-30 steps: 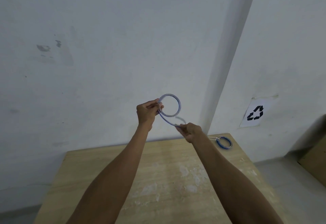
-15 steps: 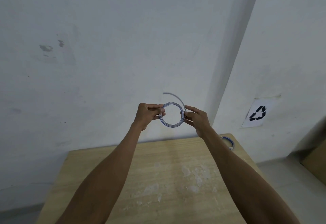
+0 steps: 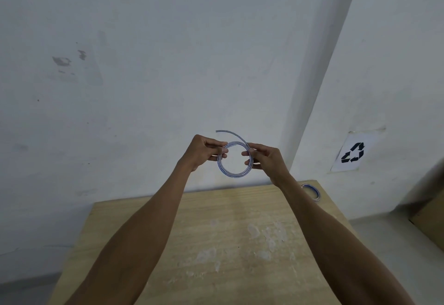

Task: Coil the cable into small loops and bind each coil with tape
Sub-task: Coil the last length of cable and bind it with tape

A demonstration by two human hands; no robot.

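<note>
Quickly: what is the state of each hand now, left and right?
Left hand: pinches the left side of the cable coil.
Right hand: pinches the coil's right side, below the loose end.

The right hand [image 3: 265, 160] has risen from below the thin blue-and-white coiled cable [image 3: 234, 174] to its right side, where thumb and fingers now pinch the ring opposite the left hand [image 3: 201, 153]. The strand once stretched down to the right is wound in; its loose end [image 3: 229, 132] arcs up and left above the ring.
</note>
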